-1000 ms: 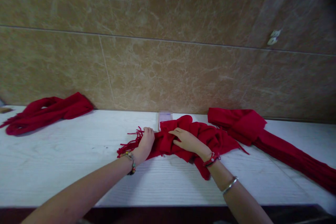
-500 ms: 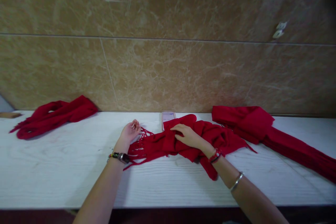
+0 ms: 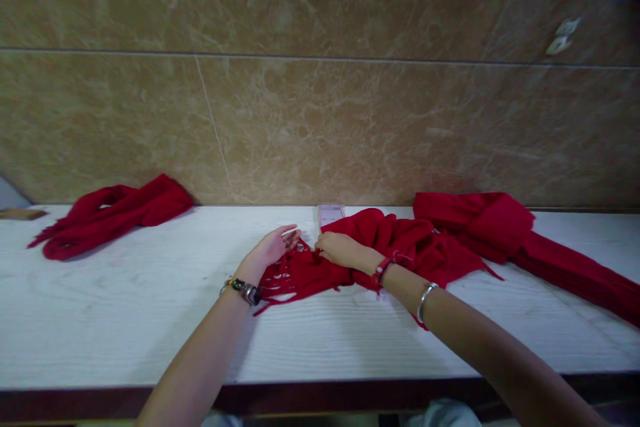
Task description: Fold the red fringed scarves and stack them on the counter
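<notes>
"Head camera, please: where does the middle scarf (image 3: 407,240) lie?"

"On the pale bench (image 3: 165,320), bunched into heavy red folds, with its loose fringe (image 3: 283,282) spread toward the left."

"How does the left hand (image 3: 273,247) stand?"

"It is at the upper corner of that fringe, its fingers loosely bent beside the strands."

"And the right hand (image 3: 345,249)?"

"It lies across the cloth, with its fingers bent down near the far edge."

"Is either one gripping?"

"I cannot tell. The fingertips are small and shaded from here, so they may be pinching the yarn or merely touching it."

"Anything on the wrists?"

"A dark band (image 3: 247,291) on the left, a red band (image 3: 383,270) on the right, and a silver bangle (image 3: 426,301) farther up the right forearm."

"What shows behind the hands?"

"A small pale rectangle (image 3: 331,212) near the foot of the marbled wall (image 3: 320,120), partly covered by the folds."

"Any other cloth?"

"Two more red pieces. The left scarf (image 3: 147,203) lies looped, well apart. The right scarf (image 3: 480,220) lies just beside the middle one, its long strip running to the view's right edge."
</notes>
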A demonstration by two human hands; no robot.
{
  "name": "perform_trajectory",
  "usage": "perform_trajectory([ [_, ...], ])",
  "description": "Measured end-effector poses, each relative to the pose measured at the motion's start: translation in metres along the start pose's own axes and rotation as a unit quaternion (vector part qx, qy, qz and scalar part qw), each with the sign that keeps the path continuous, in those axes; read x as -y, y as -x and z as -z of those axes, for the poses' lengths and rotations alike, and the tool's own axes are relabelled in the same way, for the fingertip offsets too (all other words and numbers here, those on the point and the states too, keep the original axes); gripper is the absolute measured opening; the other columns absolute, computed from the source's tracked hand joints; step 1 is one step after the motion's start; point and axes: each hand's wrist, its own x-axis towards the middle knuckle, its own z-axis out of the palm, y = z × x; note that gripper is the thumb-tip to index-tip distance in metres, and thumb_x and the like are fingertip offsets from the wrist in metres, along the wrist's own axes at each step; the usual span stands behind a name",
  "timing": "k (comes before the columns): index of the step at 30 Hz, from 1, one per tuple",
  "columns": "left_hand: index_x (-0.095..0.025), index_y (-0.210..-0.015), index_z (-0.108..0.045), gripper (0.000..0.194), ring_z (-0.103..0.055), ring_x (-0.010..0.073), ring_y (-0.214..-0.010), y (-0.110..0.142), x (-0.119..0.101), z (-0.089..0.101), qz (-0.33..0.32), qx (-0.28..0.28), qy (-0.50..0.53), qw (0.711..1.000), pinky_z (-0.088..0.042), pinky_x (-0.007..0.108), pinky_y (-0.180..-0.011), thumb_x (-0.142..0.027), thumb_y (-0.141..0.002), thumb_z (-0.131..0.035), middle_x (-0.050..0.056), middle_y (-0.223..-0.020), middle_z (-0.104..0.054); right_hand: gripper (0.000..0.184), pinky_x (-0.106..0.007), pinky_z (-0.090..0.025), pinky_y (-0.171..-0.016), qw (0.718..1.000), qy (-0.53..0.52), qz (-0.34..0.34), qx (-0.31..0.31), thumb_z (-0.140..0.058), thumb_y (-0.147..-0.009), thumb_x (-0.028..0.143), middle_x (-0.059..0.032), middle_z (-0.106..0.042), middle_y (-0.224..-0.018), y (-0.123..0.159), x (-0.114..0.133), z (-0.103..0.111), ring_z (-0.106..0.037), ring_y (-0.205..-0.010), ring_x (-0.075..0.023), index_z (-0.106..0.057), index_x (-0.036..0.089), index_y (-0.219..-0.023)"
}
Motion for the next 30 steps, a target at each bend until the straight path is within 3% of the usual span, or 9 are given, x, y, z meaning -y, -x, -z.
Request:
perform_trajectory([
  [4,-0.007,-0.091,-0.058,0.019,-0.062,0.0177,-0.066,0.004,-0.005,0.004,0.016,0.015,0.017,1.0,-0.05,0.026,-0.056,-0.009,-0.08,-0.043,0.014,-0.078,-0.063,0.02,-0.025,-0.041,-0.078,0.998,-0.012,-0.029,-0.055,-0.043,-0.085,0.017,-0.0108,-0.063,-0.093,0.008,-0.002,0.004,-0.056,-0.09,-0.0176,-0.062,0.013,-0.091],
  [8,-0.009,-0.096,-0.054,0.027,-0.061,0.0145,-0.064,0.015,-0.015,0.01,-0.044,-0.001,0.087,0.995,-0.051,0.024,-0.053,-0.012,-0.086,-0.028,0.009,-0.074,-0.06,0.021,-0.025,-0.039,-0.081,0.992,-0.042,-0.056,-0.104,-0.043,-0.087,0.018,-0.0094,-0.064,-0.091,0.013,-0.003,0.004,-0.054,-0.09,-0.0161,-0.062,0.012,-0.091],
  [11,-0.01,-0.096,-0.052,0.031,-0.06,0.0121,-0.062,0.023,-0.02,0.01,-0.079,-0.008,0.125,0.989,-0.05,0.021,-0.051,-0.014,-0.087,-0.023,0.006,-0.07,-0.058,0.021,-0.025,-0.038,-0.081,0.993,-0.029,-0.047,-0.102,-0.043,-0.087,0.017,-0.0094,-0.064,-0.091,0.016,-0.002,0.004,-0.053,-0.09,-0.0164,-0.063,0.012,-0.091],
  [17,-0.009,-0.102,-0.052,0.029,-0.057,0.0124,-0.059,0.026,-0.014,0.0,-0.045,0.007,0.11,0.993,-0.046,0.018,-0.042,-0.017,-0.087,-0.028,0.011,-0.078,-0.06,0.021,-0.03,-0.035,-0.083,0.989,0.001,-0.057,-0.134,-0.043,-0.086,0.017,-0.0119,-0.063,-0.092,0.014,-0.001,0.018,-0.052,-0.092,-0.0199,-0.062,0.011,-0.09],
  [20,-0.012,-0.1,-0.056,0.026,-0.055,0.0105,-0.055,0.025,-0.01,-0.005,-0.032,0.032,0.02,0.999,-0.041,0.017,-0.038,-0.025,-0.085,-0.039,0.012,-0.087,-0.062,0.019,-0.029,-0.035,-0.082,0.98,-0.041,-0.082,-0.176,-0.043,-0.086,0.017,-0.0107,-0.063,-0.09,0.005,-0.001,0.027,-0.053,-0.089,-0.0189,-0.061,0.011,-0.089],
  [22,-0.015,-0.099,-0.059,0.025,-0.058,0.0117,-0.059,0.027,-0.008,-0.008,-0.039,0.063,-0.079,0.994,-0.045,0.019,-0.045,-0.029,-0.08,-0.05,0.009,-0.091,-0.063,0.018,-0.027,-0.036,-0.08,0.97,-0.082,-0.099,-0.204,-0.043,-0.086,0.017,-0.0094,-0.062,-0.09,-0.003,0.001,0.032,-0.053,-0.087,-0.017,-0.06,0.012,-0.089],
  [26,-0.017,-0.097,-0.062,0.031,-0.061,0.0165,-0.074,0.033,-0.001,-0.012,-0.089,0.135,-0.223,0.961,-0.049,0.026,-0.067,-0.021,-0.066,-0.068,0.006,-0.092,-0.066,0.017,-0.024,-0.038,-0.078,0.954,-0.134,-0.126,-0.237,-0.043,-0.085,0.015,-0.0084,-0.063,-0.092,-0.016,0.003,0.039,-0.054,-0.086,-0.0152,-0.06,0.012,-0.089],
  [30,-0.015,-0.088,-0.064,0.029,-0.061,0.0162,-0.066,0.034,-0.002,-0.01,-0.115,0.125,-0.326,0.93,-0.046,0.026,-0.063,-0.019,-0.061,-0.071,0.004,-0.082,-0.067,0.017,-0.023,-0.038,-0.075,0.958,-0.13,-0.126,-0.221,-0.044,-0.084,0.015,-0.0084,-0.064,-0.091,-0.019,0.002,0.043,-0.056,-0.085,-0.015,-0.061,0.013,-0.088],
])
